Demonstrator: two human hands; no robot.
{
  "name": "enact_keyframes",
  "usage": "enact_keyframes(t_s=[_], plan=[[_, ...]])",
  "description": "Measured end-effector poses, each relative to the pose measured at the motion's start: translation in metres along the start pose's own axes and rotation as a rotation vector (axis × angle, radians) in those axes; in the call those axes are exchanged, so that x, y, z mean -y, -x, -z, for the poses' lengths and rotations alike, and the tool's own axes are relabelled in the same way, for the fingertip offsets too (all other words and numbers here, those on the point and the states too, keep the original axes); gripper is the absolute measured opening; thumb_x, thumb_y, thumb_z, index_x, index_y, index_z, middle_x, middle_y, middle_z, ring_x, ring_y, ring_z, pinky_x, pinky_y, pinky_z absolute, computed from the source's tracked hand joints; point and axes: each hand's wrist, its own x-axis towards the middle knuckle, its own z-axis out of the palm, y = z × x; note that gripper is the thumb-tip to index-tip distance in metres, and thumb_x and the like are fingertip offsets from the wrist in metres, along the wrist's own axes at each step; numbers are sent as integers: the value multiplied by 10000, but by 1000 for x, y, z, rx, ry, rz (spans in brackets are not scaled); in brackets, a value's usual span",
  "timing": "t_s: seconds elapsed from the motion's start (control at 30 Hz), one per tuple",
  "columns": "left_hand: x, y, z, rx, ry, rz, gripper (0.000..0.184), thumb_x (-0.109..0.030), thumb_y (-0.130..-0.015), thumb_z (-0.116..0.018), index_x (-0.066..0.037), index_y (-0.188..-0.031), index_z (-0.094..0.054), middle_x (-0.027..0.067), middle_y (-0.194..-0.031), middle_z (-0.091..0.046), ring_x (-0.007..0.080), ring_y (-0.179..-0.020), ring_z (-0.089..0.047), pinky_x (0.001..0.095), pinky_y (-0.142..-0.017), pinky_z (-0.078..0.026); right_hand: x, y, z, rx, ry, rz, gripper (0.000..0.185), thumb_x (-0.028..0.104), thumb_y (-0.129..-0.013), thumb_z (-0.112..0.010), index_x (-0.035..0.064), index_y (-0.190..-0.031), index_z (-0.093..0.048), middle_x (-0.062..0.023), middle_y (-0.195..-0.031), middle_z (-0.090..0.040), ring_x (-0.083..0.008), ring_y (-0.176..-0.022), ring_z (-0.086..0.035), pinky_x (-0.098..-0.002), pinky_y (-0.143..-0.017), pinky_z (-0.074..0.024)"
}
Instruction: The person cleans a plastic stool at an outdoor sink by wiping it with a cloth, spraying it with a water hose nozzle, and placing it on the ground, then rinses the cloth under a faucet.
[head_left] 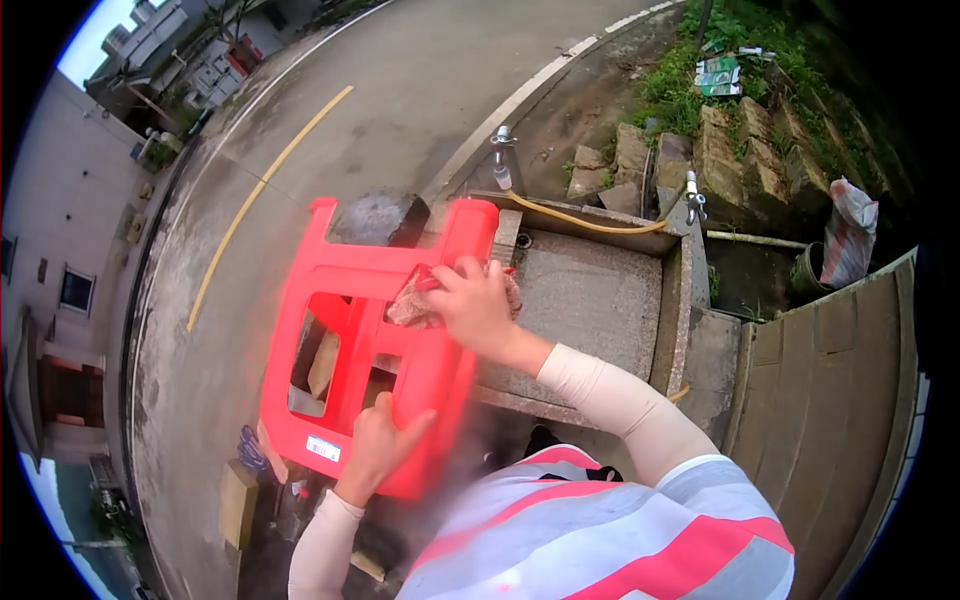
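Observation:
A red plastic stool [345, 265] is tilted in front of me, with openings in its side and a white label [323, 448] near its lower left. My left hand [385, 440] grips the lower part of the stool, thumb out along the surface and fingertips at an opening. In my right hand [475, 305] a brownish-pink rag [408, 308] is bunched and pressed against the stool's upper part. The stool hides some of the rag's and fingers' contact.
Right of the stool lies a shallow stone sink [590, 300] with a yellow hose [590, 222] along its rim. Two taps stand there, one at the far corner [502, 137] and one at the right [693, 200]. A dark stone block [380, 218] sits behind the stool.

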Motion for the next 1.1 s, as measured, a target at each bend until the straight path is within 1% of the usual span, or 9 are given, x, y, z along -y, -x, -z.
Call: enact_keyframes(t_s=[0.03, 0.13, 0.2, 0.4, 0.5, 0.6, 0.87, 1.0, 1.1], plan=[[2, 1, -1, -4, 13, -5, 527, -399, -728, -783, 34, -761, -485, 228, -605, -565, 382, -548, -591, 429, -491, -448, -22, -10, -4, -7, 69, -36, 197, 198, -668, -672, 193, -864, -688, 26, -1071, -584, -246, -979, -491, -451, -765, -339], [2, 4, 5, 50, -13, -24, 521, -403, -720, -778, 33, -780, -498, 227, -612, -578, 389, -569, -604, 436, -502, -470, -71, -29, 0, -19, 216, -185, 237, 150, -679, -682, 216, -905, -705, 28, -1059, -604, -235, -966, -495, -413, -762, -324], [-3, 5, 12, 82, -11, -48, 521, -408, -709, -777, 29, -800, -509, 224, -616, -590, 396, -581, -612, 445, -511, -487, -70, -22, 16, -114, 216, -142, 144, 117, -708, -627, 188, -814, -694, 10, -990, -595, -241, -959, -488, -426, -762, -316], [10, -14, 41, 117, -106, -221, 534, -435, -674, -776, 17, -801, -523, 177, -570, -590, 355, -510, -605, 405, -480, -492, -57, 5, 61, -168, 177, -181, 184, 125, -709, -646, 158, -882, -701, -5, -1085, -607, -249, -997, -487, -440, -796, -314], [11, -26, 32, 104, -138, -247, 546, -451, -675, -771, 21, -793, -521, 180, -571, -591, 349, -509, -609, 406, -486, -497, -65, 8, 63, -201, 201, -186, 160, 143, -714, -677, 152, -872, -704, 2, -1065, -613, -240, -978, -490, -403, -783, -302], [20, -34, 2, 67, -143, -241, 553, -460, -671, -770, 21, -783, -519, 181, -576, -596, 345, -523, -617, 414, -498, -501, -63, 16, 47, -228, 202, -204, 154, 139, -715, -632, 154, -856, -694, 2, -1069, -603, -240, -989, -486, -444, -790, -317], [44, -40, -60, 78, -2, -150, 608, -498, -671, -758, 25, -912, -561, 229, -675, -628, 409, -621, -628, 474, -566, -510, 46, 68, 13, 28, 99, 144, 101, 198, -750, -567, 164, -787, -654, -46, -1114, -570, -269, -1054, -478, -533, -807, -351], [33, -50, -68, 79, -24, -34, 604, -490, -699, -745, 13, -979, -559, 231, -723, -641, 412, -650, -633, 477, -606, -518, -3, 30, 10, 27, 183, 37, 101, 198, -754, -573, 172, -798, -660, -23, -1111, -579, -252, -1021, -490, -535, -831, -350], [34, -59, -73, 47, -9, -40, 583, -476, -698, -757, 21, -925, -553, 221, -727, -645, 410, -667, -635, 471, -611, -519, -69, -13, -3, 1, 304, -23, 176, 196, -745, -587, 226, -885, -690, 4, -1047, -590, -237, -985, -503, -497, -816, -360]])
